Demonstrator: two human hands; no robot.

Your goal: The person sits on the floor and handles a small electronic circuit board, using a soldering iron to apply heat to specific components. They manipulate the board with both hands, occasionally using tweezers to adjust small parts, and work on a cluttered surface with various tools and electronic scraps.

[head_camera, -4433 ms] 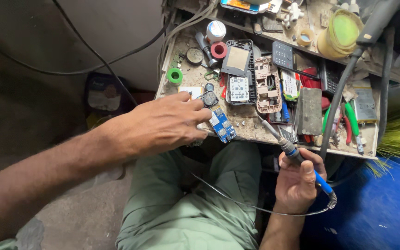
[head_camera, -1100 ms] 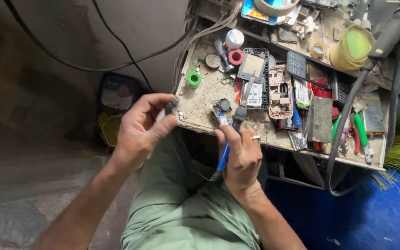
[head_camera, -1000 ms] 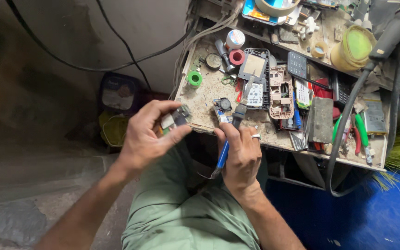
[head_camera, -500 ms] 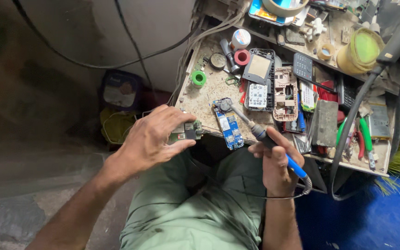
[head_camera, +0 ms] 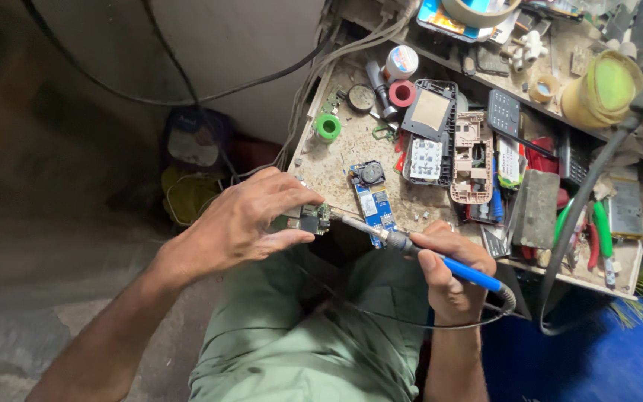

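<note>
Head view: left hand (head_camera: 243, 219) fingers pinching small circuit board (head_camera: 308, 219) off the bench edge (head_camera: 411, 227), right hand (head_camera: 448, 272) gripping soldering iron (head_camera: 426, 253).

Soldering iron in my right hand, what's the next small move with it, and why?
Probably ease the soldering iron tip a touch further left onto the small circuit board pinched in the left hand. The tip appears to sit right at the board's edge, and the right hand grips the blue handle, so only a short, steady nudge seems needed.
</note>
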